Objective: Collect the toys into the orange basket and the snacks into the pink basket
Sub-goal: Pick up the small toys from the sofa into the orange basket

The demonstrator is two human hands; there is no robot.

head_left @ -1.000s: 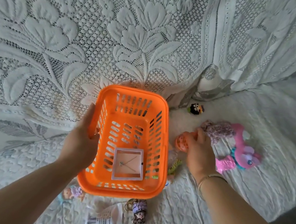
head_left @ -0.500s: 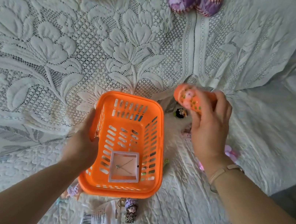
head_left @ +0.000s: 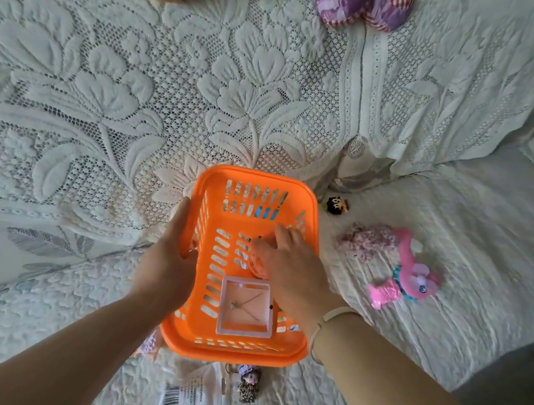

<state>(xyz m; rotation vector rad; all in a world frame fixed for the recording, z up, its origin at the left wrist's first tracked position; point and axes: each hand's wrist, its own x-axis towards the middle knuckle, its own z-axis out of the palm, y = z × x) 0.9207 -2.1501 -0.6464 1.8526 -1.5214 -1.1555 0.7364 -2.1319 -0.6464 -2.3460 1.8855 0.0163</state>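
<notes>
head | left hand [head_left: 167,265] grips orange basket [head_left: 310,205] rim | right hand [head_left: 294,265] curled round orange toy [head_left: 258,265] inside

right hand [head_left: 293,268] down from above into the orange basket [head_left: 255,179], orange spotted toy [head_left: 258,265] now inside it
</notes>
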